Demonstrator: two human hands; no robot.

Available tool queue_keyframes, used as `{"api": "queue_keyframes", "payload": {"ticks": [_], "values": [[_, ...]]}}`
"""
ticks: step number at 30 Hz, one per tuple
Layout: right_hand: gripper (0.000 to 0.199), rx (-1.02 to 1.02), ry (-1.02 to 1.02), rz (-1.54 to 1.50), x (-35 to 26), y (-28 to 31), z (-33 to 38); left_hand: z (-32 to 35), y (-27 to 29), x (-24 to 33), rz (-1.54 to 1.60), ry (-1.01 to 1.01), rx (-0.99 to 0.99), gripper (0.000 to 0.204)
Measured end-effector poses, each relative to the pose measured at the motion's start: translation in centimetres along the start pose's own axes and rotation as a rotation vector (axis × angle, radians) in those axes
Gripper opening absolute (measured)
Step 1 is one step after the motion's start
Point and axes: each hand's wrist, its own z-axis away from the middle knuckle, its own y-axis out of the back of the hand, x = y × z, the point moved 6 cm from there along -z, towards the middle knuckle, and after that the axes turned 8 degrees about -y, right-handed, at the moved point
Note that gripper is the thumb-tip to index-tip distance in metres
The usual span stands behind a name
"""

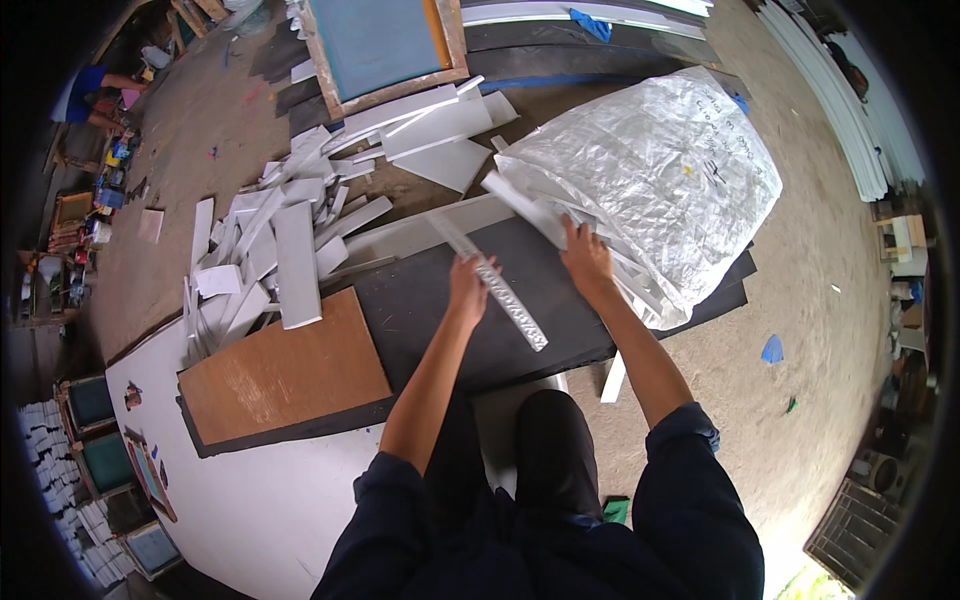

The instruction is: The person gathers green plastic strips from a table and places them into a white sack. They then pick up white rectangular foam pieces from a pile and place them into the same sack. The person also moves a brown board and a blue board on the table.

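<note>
My left hand [468,288] is closed around a narrow white strip [519,321] whose near half carries a raised or cut-out pattern. The strip slants over a black sheet [420,310], and its far end is blurred. To the right, my right hand [588,258] grips a plain white strip [525,205] at the mouth of a white woven sack [650,160]; its thumb is partly hidden. More white strips poke out of the sack, which lies on its side.
A brown board [285,370] lies on the black sheet's left part. Beyond it is a heap of white offcuts [298,260], with a framed blue screen [385,50] behind. Long white lengths [830,100] lie far right. Another person [90,95] is at the far left.
</note>
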Motion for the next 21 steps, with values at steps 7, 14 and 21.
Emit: {"api": "queue_keyframes", "payload": {"ticks": [7,14,21], "values": [[0.064,0.162,-0.040,-0.150,3.0,-0.5,0.7,-1.7,-8.6,-6.4,-0.150,0.134,-0.166,0.036],[0.072,0.109,0.036,-0.268,3.0,-1.3,4.2,0.2,-9.7,-9.2,-0.053,0.460,-0.446,0.063],[0.085,0.032,-0.124,-0.143,5.4,-4.4,4.7,-1.5,-8.6,-9.5,-0.512,0.200,-0.344,0.059]]}}
